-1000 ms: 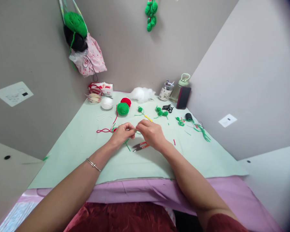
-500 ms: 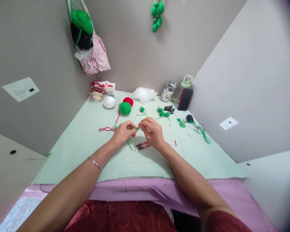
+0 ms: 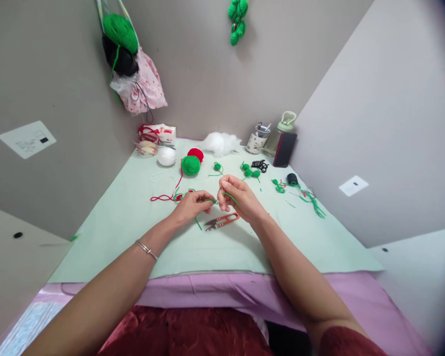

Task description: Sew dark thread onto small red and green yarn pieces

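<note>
Green yarn [image 3: 212,200] is pinched between the thumb and fingers of my left hand [image 3: 190,206], just above the table. Close on its right, my right hand [image 3: 240,197] is closed too, thumb against fingers. A green strand [image 3: 230,198] runs across its fingers; any small tool inside this grip is hidden. Below both hands lie orange-handled thread snips [image 3: 222,221], blades pointing left. A loose green yarn end [image 3: 198,223] is on the table under my left hand. Red and green yarn pieces [image 3: 178,197] lie behind that hand.
Behind my hands are a green yarn ball [image 3: 191,165], a red one [image 3: 195,154], a white one [image 3: 166,156] and white stuffing [image 3: 220,144]. Small green knitted balls [image 3: 248,171] lie right of centre. A phone [image 3: 285,150] leans on a bottle [image 3: 273,141] beside a pen cup [image 3: 258,141].
My right hand has drawn slightly away from my left and turned, showing more of its fingers and the green strand. A yellow tip above it no longer shows. The snips are more exposed.
</note>
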`<state>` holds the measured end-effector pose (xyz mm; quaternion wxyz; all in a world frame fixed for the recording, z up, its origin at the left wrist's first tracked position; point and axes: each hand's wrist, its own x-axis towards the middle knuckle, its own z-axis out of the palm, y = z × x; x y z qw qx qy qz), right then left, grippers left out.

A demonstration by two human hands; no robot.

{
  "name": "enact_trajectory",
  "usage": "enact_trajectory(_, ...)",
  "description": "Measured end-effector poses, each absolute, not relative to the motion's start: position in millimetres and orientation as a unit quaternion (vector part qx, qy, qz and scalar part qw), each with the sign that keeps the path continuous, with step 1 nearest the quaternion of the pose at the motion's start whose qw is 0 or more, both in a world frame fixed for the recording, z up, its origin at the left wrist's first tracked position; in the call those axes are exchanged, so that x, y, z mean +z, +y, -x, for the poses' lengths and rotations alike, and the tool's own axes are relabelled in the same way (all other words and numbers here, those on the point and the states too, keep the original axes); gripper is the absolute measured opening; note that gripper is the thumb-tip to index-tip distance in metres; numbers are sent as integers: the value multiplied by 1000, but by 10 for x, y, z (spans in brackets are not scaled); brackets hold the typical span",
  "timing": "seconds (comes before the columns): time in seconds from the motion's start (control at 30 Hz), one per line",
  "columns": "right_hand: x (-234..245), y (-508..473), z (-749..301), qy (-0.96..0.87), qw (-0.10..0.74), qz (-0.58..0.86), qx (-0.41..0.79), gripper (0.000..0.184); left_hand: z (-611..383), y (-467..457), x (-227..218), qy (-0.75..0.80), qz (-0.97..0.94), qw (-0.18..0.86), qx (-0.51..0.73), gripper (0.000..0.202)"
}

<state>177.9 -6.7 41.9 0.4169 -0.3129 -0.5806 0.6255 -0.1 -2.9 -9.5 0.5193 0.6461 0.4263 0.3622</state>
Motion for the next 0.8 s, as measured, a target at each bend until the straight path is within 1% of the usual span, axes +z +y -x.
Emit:
enact_trajectory(0.23,419,-1,-1853,-525,497,323,610,29,-4,5,-160,398,-624,573,352,31)
enact_trajectory(0.3,420,28,-1880,-516,523,331,592,30,-7,2,-151,393,-623,578,350,30)
enact_trajectory(0.4,433,63,-1916,-494,588,336,545,30,-11,-17,-98,397,-636,570,335,26)
enact_trajectory(0.47,444,74,-1934,-484,617,334,523,31,-11,-29,-66,399,-644,565,328,25)
enact_trajectory(0.53,456,75,-1947,-490,612,331,526,30,-11,-35,-58,392,-645,568,328,26)
enact_trajectory(0.6,471,66,-1965,-509,584,332,538,27,-12,-35,-73,384,-636,577,340,28)
enact_trajectory(0.7,509,42,-2010,-563,524,344,539,23,-16,-34,-97,369,-608,592,379,31)
enact_trajectory(0.8,550,17,-2069,-640,441,372,507,23,-19,-41,-80,356,-587,594,419,28)
